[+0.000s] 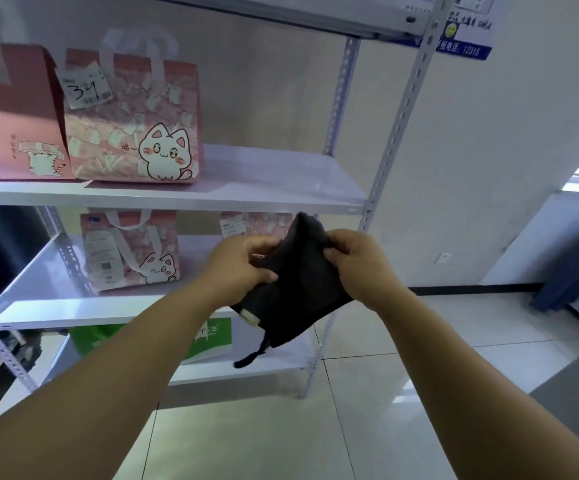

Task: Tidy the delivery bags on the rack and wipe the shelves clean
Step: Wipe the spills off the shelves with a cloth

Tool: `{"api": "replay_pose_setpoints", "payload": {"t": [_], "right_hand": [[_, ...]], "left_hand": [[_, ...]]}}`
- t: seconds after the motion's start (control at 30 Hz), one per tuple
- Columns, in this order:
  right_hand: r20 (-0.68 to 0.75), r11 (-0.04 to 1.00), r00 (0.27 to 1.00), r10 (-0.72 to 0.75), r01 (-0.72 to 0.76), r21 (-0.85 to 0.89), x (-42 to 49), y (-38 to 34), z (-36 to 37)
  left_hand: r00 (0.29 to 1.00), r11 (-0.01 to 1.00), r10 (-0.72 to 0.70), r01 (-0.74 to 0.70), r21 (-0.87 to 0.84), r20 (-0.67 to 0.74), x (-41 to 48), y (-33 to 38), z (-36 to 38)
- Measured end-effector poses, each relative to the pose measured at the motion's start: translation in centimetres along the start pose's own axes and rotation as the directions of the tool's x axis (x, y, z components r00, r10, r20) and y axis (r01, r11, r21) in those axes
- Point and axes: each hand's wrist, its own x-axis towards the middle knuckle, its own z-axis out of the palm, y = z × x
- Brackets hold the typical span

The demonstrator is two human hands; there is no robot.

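Observation:
A dark grey cloth point(293, 296) hangs in front of the rack, held between both hands. My left hand point(238, 268) pinches its left edge and my right hand point(357, 265) grips its upper right part. On the upper white shelf point(274, 181) stand a pink cat-print bag point(132, 119) with a receipt marked 34 and a plain pink bag point(11, 112) at the far left. The shelf below point(49, 289) holds another pink cat bag point(132, 251), and a further pink bag point(257, 221) is mostly hidden behind my hands. A green bag point(208, 337) sits on the lowest shelf.
The rack's perforated metal posts point(399, 126) stand at the right. White tiled floor point(402, 393) spreads to the right and in front. A blue curtain or cover point(572, 268) hangs by the far right wall. A dark opening lies left of the rack.

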Motion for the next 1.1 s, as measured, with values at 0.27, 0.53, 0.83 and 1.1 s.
{"api": "replay_pose_setpoints", "payload": {"t": [0.27,0.53,0.83,1.1], "right_hand": [[0.050,0.815,0.995,-0.089,0.101,-0.570,3.5,3.6,-4.1],[0.221,0.818,0.973,-0.063,0.177,-0.547,5.4,2.8,-9.2],[0.024,0.860,0.997,-0.075,0.077,-0.504,6.5,3.7,-9.0],[-0.059,0.959,0.972,0.228,-0.234,-0.156,6.7,3.8,-9.6]], "left_hand": [[0.988,0.870,0.044,0.034,0.492,-0.146,3.3,-1.9,-4.2],[0.972,0.844,0.148,-0.029,0.535,-0.181,4.2,0.6,-8.5],[0.952,0.869,0.074,0.085,0.488,-0.298,4.1,0.3,-8.9],[0.907,0.944,-0.107,0.221,0.244,-0.408,3.6,0.2,-8.4]]}}
